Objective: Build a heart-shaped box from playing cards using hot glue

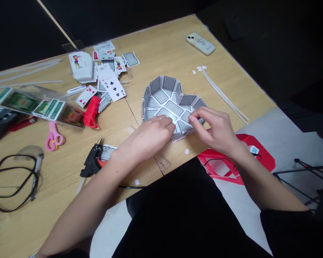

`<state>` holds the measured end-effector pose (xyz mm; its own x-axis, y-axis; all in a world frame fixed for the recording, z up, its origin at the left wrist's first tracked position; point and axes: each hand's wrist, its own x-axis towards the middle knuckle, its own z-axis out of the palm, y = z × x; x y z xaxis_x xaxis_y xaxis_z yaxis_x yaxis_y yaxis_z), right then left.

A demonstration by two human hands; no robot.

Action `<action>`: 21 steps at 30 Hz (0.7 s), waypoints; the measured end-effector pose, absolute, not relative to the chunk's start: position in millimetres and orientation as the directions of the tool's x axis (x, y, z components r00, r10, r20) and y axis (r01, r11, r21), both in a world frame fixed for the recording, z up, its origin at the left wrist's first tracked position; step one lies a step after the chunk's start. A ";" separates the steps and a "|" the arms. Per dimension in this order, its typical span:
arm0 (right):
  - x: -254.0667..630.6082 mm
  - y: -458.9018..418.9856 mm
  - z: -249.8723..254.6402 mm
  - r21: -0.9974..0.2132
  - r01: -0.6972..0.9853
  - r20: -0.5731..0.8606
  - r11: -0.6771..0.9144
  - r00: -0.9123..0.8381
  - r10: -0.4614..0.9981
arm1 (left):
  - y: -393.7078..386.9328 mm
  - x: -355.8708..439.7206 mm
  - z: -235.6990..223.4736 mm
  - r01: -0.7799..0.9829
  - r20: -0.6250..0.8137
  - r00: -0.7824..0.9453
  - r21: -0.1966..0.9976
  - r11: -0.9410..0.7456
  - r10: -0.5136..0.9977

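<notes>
A heart-shaped box made of playing cards (168,98) lies on the wooden table (161,50), its grey patterned backs facing up. My left hand (150,138) rests at the box's near edge with fingers curled and pressed on a card strip; a ring shows on one finger. My right hand (214,130) pinches the same near edge from the right side, fingertips together on the card wall. Both hands touch the box's front tip.
Loose playing cards (111,84) and a card stack (82,66) lie at the back left. A black glue gun (93,159), a red tool (92,111), pink scissors (53,135), card packs (47,107), glue sticks (224,95), a phone (200,43) and a red stool (242,157) surround the work.
</notes>
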<state>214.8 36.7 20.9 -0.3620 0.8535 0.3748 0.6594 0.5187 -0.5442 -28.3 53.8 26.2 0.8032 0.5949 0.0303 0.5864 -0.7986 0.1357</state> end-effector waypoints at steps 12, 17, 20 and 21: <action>216.2 28.4 22.9 -0.767 0.507 0.329 0.392 -0.214 0.920 | 54.5 -30.5 21.9 0.585 0.068 0.796 0.167 -0.794 0.601; 211.6 23.9 27.1 -0.883 0.359 0.248 0.303 -0.191 0.950 | 54.8 -30.0 23.7 0.583 0.065 0.797 0.178 -0.793 0.601; 209.7 22.9 29.0 -0.898 0.333 0.235 0.289 -0.193 0.953 | 54.6 -29.9 24.2 0.588 0.059 0.795 0.173 -0.791 0.604; 209.0 22.7 29.4 -0.899 0.333 0.231 0.285 -0.192 0.954 | 54.4 -29.8 24.3 0.591 0.052 0.794 0.170 -0.788 0.606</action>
<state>209.0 22.7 29.4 -0.1920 0.9537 0.2313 0.3332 0.2850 -0.8987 -29.8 54.4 24.3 0.7936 0.6062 0.0523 0.5912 -0.7885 0.1696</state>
